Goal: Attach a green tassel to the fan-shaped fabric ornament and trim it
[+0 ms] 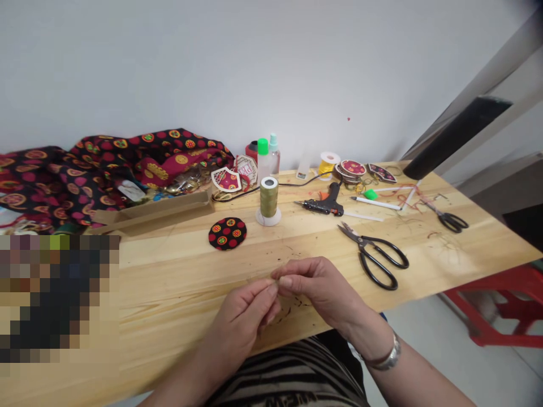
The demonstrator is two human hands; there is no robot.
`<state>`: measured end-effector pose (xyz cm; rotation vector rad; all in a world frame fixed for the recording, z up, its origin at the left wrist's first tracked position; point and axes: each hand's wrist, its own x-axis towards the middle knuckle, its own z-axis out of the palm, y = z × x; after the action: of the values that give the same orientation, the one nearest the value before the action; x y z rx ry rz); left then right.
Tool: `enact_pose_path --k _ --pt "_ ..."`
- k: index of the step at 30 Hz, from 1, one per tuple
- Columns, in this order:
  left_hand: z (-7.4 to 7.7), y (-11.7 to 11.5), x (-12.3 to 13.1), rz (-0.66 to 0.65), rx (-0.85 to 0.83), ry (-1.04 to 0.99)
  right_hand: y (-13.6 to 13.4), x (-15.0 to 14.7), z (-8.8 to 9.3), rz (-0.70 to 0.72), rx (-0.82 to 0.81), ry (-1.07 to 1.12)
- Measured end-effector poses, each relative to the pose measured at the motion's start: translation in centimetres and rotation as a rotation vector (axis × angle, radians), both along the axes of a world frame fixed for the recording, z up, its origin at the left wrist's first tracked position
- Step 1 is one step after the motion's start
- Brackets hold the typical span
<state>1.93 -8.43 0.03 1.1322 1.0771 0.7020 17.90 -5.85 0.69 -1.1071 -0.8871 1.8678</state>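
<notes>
My left hand [250,308] and my right hand [316,285] meet fingertip to fingertip above the table's near edge. Both are closed in a pinch, thumb against finger. Whatever lies between the fingertips is too fine to make out. Beyond them stands a spool of olive-green thread [268,199] on a white base. Left of the spool, a round patch of black fabric [228,233] with red and orange motifs lies flat. To the right of my right hand rest large black-handled scissors [373,254], blades slightly apart.
A black glue gun [324,202] lies behind the scissors, near a white pen [377,203] and smaller scissors [452,220]. Patterned fabric [46,169] and a cardboard box [161,212] fill the back left. Bottles [263,158] stand near the wall. A red stool [504,305] is at right.
</notes>
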Motion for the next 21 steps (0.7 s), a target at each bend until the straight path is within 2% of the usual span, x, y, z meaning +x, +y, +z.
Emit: enact_pose_path --k 4,8,12,17,21 --pt "0.0 0.1 0.0 -0.014 0.009 0.015 0.1 -0.3 0.0 0.001 0.018 0.037" --pt "0.2 0.2 0.1 -0.006 -0.013 -0.027 0.2 -0.6 0.4 -0.02 0.11 -0.036" --pt "0.4 0.3 0.4 0.022 -0.099 -0.184 0.3 -0.7 0.7 -0.056 0.19 -0.086" --pt "0.7 0.6 0.8 0.139 -0.298 -0.438 0.6 -0.6 0.6 -0.107 0.211 -0.094" --pt "0.7 0.8 1.0 0.204 -0.32 -0.47 0.8 -0.5 0.5 -0.125 0.227 -0.13"
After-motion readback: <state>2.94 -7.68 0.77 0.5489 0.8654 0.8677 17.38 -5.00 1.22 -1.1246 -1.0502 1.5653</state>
